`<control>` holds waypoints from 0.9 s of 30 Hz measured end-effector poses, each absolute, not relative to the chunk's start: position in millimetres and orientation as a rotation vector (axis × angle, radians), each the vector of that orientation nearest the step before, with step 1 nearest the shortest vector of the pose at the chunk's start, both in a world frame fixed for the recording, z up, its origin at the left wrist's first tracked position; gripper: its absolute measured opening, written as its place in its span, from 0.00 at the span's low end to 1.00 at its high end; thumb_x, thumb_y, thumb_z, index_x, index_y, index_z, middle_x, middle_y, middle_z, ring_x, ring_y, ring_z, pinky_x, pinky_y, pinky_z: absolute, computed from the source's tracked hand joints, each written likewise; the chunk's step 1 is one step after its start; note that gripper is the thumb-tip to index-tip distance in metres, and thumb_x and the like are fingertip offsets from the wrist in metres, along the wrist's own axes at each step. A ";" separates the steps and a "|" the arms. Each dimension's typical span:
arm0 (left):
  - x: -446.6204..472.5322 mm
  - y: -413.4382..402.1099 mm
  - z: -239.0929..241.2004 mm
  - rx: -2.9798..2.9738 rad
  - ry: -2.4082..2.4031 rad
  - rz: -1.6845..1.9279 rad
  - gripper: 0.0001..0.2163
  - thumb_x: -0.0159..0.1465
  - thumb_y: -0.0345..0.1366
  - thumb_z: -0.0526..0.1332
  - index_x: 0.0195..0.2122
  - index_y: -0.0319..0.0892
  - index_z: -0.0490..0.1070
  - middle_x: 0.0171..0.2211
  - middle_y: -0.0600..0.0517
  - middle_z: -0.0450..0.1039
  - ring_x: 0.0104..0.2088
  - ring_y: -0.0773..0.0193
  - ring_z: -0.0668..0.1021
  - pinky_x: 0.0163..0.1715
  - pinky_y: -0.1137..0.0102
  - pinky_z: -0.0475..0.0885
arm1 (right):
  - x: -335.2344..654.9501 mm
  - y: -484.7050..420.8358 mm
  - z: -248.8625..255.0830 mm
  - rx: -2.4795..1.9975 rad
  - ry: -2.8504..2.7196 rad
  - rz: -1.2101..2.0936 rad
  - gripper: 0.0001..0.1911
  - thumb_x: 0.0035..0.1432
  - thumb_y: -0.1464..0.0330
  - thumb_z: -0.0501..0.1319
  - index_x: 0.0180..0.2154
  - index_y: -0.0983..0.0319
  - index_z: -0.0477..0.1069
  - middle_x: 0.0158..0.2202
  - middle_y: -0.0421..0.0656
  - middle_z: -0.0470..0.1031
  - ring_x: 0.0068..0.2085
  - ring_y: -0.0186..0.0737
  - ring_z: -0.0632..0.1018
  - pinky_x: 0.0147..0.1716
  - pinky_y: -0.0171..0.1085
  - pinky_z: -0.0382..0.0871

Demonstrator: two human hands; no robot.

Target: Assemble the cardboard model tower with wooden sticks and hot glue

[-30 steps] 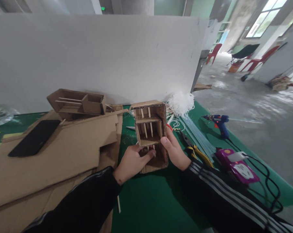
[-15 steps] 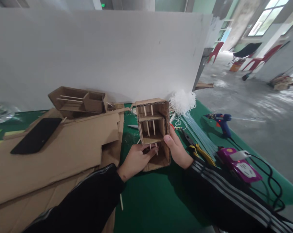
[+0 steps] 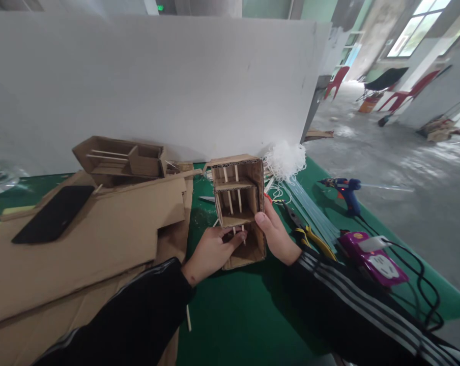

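Observation:
A small cardboard box [image 3: 238, 220] with three stacked compartments stands in front of me, its open side facing me. Thin wooden sticks [image 3: 230, 202] run upright through its compartments. My right hand [image 3: 279, 235] grips the box's right wall, thumb on the front edge. My left hand [image 3: 213, 250] reaches into the lowest compartment, its fingers pinched around the lower end of a wooden stick [image 3: 244, 235]. Part of those fingers is hidden behind the sticks and the box.
Cardboard sheets [image 3: 131, 223], a black phone [image 3: 54, 213] and another cardboard box [image 3: 119, 156] lie left. To the right are pliers [image 3: 310, 235], glue sticks [image 3: 310, 206], a glue gun [image 3: 346, 192], white stringy material [image 3: 285, 161] and a purple power strip [image 3: 375, 259].
The whole view has shifted very slightly. Both hands keep their places on the box and the stick.

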State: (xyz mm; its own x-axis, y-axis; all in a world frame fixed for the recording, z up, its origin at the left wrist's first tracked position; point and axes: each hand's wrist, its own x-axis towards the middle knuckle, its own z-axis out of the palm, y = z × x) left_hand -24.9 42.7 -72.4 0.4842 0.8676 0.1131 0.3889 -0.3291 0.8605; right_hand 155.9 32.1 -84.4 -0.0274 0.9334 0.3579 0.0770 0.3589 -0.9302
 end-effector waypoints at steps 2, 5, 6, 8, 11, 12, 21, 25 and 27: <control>-25.2 43.1 -73.0 1.915 1.038 0.748 0.12 0.68 0.42 0.59 0.34 0.42 0.78 0.37 0.53 0.82 0.40 0.61 0.81 0.46 0.70 0.73 | 156.1 32.0 -84.3 -0.981 -1.431 0.899 0.32 0.67 0.50 0.55 0.65 0.57 0.57 0.62 0.48 0.67 0.64 0.50 0.67 0.66 0.48 0.56; -25.4 43.9 -74.6 1.913 1.026 0.755 0.12 0.68 0.42 0.59 0.33 0.43 0.78 0.36 0.54 0.82 0.40 0.61 0.81 0.47 0.70 0.73 | 156.2 32.0 -84.3 -0.970 -1.434 0.900 0.32 0.67 0.50 0.55 0.65 0.58 0.57 0.61 0.47 0.68 0.62 0.49 0.69 0.66 0.47 0.57; -25.5 44.2 -75.1 1.913 1.025 0.759 0.12 0.67 0.42 0.59 0.33 0.43 0.78 0.36 0.54 0.82 0.40 0.61 0.81 0.46 0.71 0.73 | 156.2 32.1 -84.3 -0.965 -1.433 0.905 0.32 0.67 0.50 0.55 0.66 0.58 0.57 0.61 0.48 0.68 0.61 0.49 0.70 0.65 0.47 0.58; -25.6 44.4 -76.0 1.915 1.026 0.766 0.11 0.67 0.42 0.60 0.34 0.43 0.78 0.37 0.54 0.82 0.41 0.61 0.81 0.45 0.71 0.73 | 156.1 32.2 -84.7 -0.961 -1.431 0.907 0.32 0.67 0.50 0.55 0.66 0.58 0.56 0.60 0.48 0.69 0.60 0.49 0.71 0.65 0.47 0.59; -25.7 44.2 -76.3 1.914 1.023 0.779 0.09 0.67 0.41 0.61 0.36 0.44 0.79 0.39 0.55 0.82 0.42 0.62 0.81 0.46 0.72 0.72 | 156.1 32.4 -85.3 -0.971 -1.431 0.894 0.32 0.67 0.51 0.55 0.66 0.58 0.57 0.61 0.48 0.68 0.63 0.49 0.69 0.66 0.47 0.58; -25.7 44.1 -76.4 1.913 1.020 0.780 0.09 0.67 0.41 0.61 0.36 0.44 0.79 0.39 0.55 0.82 0.41 0.62 0.81 0.46 0.72 0.72 | 156.1 32.5 -85.4 -0.972 -1.434 0.892 0.32 0.67 0.51 0.55 0.66 0.58 0.57 0.62 0.47 0.68 0.63 0.49 0.68 0.66 0.47 0.57; -25.9 45.6 -79.8 1.924 1.005 0.785 0.10 0.67 0.42 0.60 0.38 0.44 0.79 0.40 0.55 0.82 0.44 0.61 0.81 0.46 0.72 0.72 | 156.3 33.2 -85.4 -0.973 -1.445 0.883 0.32 0.67 0.50 0.54 0.66 0.58 0.57 0.61 0.47 0.68 0.64 0.48 0.68 0.65 0.47 0.59; -25.5 45.2 -79.1 1.921 1.014 0.786 0.10 0.67 0.42 0.60 0.39 0.45 0.80 0.40 0.55 0.83 0.45 0.60 0.82 0.47 0.71 0.73 | 156.3 32.9 -86.5 -0.969 -1.435 0.893 0.31 0.67 0.50 0.54 0.66 0.58 0.57 0.62 0.47 0.68 0.63 0.48 0.68 0.66 0.48 0.58; -25.5 45.2 -78.6 1.923 1.005 0.782 0.10 0.67 0.42 0.61 0.40 0.45 0.80 0.41 0.54 0.83 0.45 0.59 0.82 0.48 0.70 0.73 | 156.4 32.7 -86.6 -0.965 -1.439 0.886 0.31 0.67 0.50 0.55 0.65 0.57 0.57 0.62 0.47 0.68 0.64 0.48 0.68 0.66 0.48 0.57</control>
State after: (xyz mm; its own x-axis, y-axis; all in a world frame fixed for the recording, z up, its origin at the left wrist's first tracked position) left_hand -25.5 45.2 -78.6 0.4906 0.8585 0.1494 0.3553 -0.3537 0.8652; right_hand 156.4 32.7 -86.6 -0.0304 0.9246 0.3796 0.0776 0.3808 -0.9214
